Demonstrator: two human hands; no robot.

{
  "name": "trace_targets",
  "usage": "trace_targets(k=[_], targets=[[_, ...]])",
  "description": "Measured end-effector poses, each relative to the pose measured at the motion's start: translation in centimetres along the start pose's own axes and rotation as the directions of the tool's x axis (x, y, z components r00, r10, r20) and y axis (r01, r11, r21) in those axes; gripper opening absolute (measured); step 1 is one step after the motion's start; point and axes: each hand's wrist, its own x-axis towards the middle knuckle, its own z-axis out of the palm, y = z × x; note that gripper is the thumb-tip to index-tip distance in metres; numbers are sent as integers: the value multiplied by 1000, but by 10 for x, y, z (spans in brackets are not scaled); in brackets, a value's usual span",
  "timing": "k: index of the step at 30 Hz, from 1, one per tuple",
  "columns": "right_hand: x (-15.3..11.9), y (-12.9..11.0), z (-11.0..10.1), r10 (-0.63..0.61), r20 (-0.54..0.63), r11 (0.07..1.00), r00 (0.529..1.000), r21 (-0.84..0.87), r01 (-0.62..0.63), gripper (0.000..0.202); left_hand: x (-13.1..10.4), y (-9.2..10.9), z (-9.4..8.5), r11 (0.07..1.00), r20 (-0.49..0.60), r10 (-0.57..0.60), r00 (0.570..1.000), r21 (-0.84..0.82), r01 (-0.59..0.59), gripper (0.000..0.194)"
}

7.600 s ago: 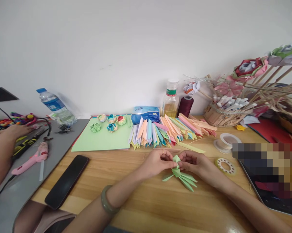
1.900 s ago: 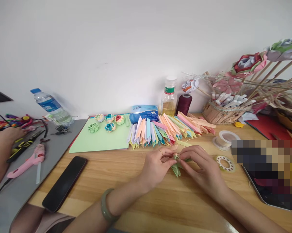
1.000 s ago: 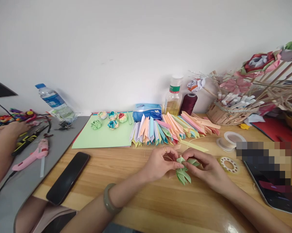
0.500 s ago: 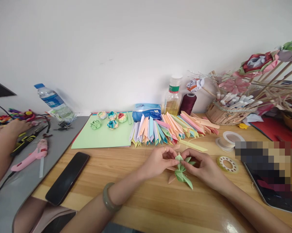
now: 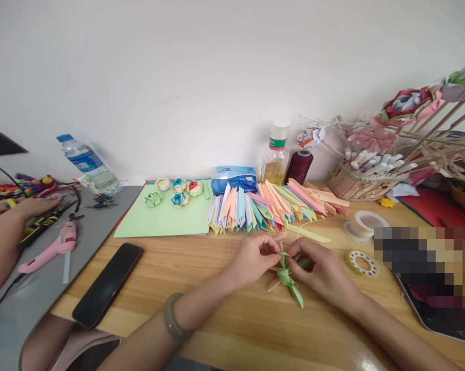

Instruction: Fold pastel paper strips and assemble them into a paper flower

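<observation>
I see the left hand [image 5: 251, 264] and right hand [image 5: 325, 268], each grip pinching green folded paper [image 5: 285, 277]; coloured strips [image 5: 241, 203] toward the counter [image 5: 186, 263] back edge.

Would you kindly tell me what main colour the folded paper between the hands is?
The folded paper is mainly green, best seen in the head view.

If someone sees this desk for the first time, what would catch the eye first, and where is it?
Most likely the many-coloured folded paper strips, spread in front of the blue packet and on to its right. Nearer the camera, the left hand and right hand hold a green folded-paper piece between them. Large paper flowers, at the upper right above the basket, may draw the eye next.
</observation>
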Motion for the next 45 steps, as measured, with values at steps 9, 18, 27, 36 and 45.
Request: trace_targets(k=[9, 18, 27, 36, 45], targets=[[-2, 6, 0, -357, -38, 896, 933, -298, 330, 8, -6, 3, 1, 786, 62, 280, 958, 558, -266, 14], [-1, 8, -6, -436, -176, 885, 883, -263, 384, 18, -1, 11, -7, 990, 89, 56, 994, -134, -43, 21], [-1, 1, -25, -229, -382, 972, 895, -132, 192, 3, -3, 5, -4, 937, -29, 344, 938, 74, -342, 15], [4, -15, -19, 211, 120, 873, 970, 422, -242, 30, -5, 5, -2, 588, 12, 695, 719, 566, -578, 10], [6, -8, -19, 295, 273, 686, 916, 607, -401, 33, -6, 5, -3, 599, 26, 676, 736, 563, -570, 11]])
